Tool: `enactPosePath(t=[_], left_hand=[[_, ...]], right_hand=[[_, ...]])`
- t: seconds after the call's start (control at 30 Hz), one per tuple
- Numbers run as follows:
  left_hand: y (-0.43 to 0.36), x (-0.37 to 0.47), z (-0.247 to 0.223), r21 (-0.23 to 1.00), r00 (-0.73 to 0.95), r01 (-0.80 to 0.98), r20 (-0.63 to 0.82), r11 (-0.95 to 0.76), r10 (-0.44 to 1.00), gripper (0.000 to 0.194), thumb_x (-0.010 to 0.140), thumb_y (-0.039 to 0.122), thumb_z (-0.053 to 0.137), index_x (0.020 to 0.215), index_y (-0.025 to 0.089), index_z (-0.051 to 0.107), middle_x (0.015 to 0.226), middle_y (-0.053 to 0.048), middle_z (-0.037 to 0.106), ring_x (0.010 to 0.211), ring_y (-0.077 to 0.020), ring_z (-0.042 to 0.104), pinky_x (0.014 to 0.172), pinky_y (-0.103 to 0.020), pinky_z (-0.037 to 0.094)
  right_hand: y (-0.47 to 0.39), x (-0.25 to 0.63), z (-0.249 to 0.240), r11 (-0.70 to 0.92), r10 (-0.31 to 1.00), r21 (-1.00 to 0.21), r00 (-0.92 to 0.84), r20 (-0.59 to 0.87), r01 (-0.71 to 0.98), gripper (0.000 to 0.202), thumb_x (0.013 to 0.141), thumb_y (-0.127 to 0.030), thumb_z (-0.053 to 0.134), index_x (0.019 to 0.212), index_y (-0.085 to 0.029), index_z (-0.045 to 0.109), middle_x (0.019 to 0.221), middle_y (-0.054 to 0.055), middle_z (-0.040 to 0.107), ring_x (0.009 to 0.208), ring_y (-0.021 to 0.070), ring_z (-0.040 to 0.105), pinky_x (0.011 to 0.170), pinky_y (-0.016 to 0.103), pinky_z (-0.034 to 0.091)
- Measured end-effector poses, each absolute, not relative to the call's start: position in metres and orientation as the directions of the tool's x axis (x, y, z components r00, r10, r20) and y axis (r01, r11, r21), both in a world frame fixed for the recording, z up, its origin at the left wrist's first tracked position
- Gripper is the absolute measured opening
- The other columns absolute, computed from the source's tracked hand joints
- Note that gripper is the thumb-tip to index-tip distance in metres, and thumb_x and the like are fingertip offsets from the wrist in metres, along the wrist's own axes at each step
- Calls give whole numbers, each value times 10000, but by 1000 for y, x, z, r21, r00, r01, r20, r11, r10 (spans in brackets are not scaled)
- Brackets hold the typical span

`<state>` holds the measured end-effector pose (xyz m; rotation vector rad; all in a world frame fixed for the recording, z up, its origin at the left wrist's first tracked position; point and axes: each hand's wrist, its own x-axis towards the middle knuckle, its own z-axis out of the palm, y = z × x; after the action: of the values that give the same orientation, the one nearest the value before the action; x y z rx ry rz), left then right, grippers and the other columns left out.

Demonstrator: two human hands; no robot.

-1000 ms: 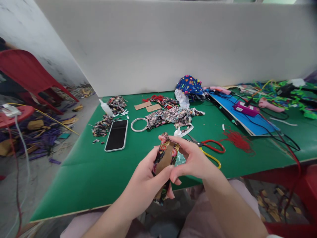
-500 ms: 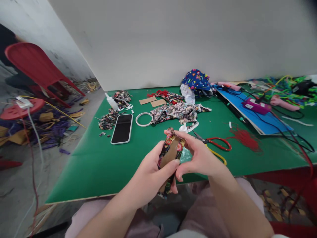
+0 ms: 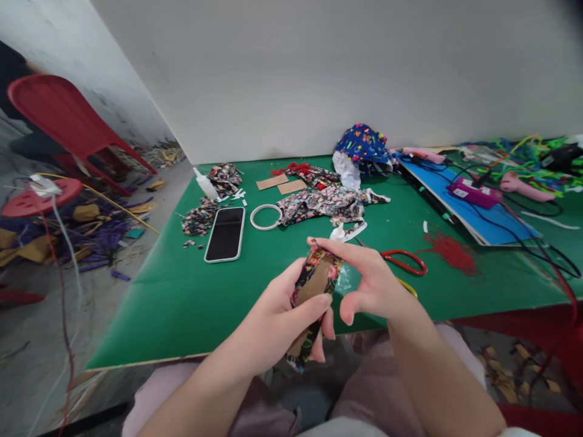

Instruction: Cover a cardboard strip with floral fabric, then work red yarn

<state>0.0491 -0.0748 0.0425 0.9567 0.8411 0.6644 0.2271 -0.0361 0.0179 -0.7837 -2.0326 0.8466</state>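
My left hand is wrapped around a strip of brown cardboard with floral fabric folded over its edges, its thumb pressed flat on the bare middle. My right hand has its thumb lifted away, while its stretched fingers touch the fabric at the far end of the strip. Just beyond that hand, a white nozzle sticks up; the bottle below it is largely hidden. Red-and-yellow-handled scissors lie to the right, partly covered by my right hand.
On the green table lie a phone, a white ring, crumpled floral fabric, two cardboard pieces and a glue bottle. Red threads and a blue board with corded tools are at the right.
My right thumb has moved off the strip to the right, and its fingers are straighter along the far end. My left hand keeps its hold.
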Motion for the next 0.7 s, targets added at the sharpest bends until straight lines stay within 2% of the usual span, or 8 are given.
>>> enactPosePath(t=[0.23,0.33,0.4,0.43,0.5,0.6,0.7], left_hand=[[-73,47,45,864,554,-92,-368,495,746,281,835,239,531,1099,193,447,564,36,591,372,-84,542,359,-150,430],[-72,47,44,855,545,-85,-391,512,742,332,825,245,543,1134,202,429,565,38,590,370,-85,532,354,-159,432],[-71,47,44,857,549,-73,-392,510,738,390,828,249,539,1188,208,395,569,38,590,375,-87,531,359,-166,432],[-71,47,43,866,555,-59,-386,497,737,412,834,252,530,1214,210,375,575,36,591,380,-87,531,367,-167,431],[-72,46,43,899,563,-17,-353,437,748,429,849,261,507,1246,216,350,586,37,586,401,-84,535,392,-164,423],[-75,46,45,960,537,112,-277,258,797,407,863,276,483,1249,224,365,624,33,587,476,-79,550,465,-169,431],[-76,46,47,959,536,267,-229,94,813,351,869,269,455,1216,228,413,666,26,603,534,-85,557,518,-181,438]], right_hand=[[-36,231,24,686,719,-578,-533,446,442,895,553,-737,536,1287,-228,483,994,77,673,842,222,612,768,312,436],[-37,232,24,713,700,-486,-549,457,505,891,578,-739,514,1295,-210,478,934,82,674,830,224,605,769,330,431],[-37,232,23,708,705,-481,-548,449,517,885,582,-731,529,1301,-218,474,959,88,675,853,233,608,785,340,434],[-37,233,21,698,714,-515,-542,443,498,885,579,-736,525,1302,-230,473,990,90,674,873,237,611,796,342,437],[-37,234,18,650,738,-659,-519,431,378,889,576,-768,482,1304,-258,472,1086,86,660,951,254,610,842,350,442],[-39,233,13,473,782,-880,-479,399,38,859,601,-831,339,1233,-289,553,1179,55,635,1080,280,578,923,381,434],[-39,229,13,194,853,-953,-441,280,-231,759,703,-797,244,1030,-278,691,1050,47,696,1015,257,623,901,399,459]])
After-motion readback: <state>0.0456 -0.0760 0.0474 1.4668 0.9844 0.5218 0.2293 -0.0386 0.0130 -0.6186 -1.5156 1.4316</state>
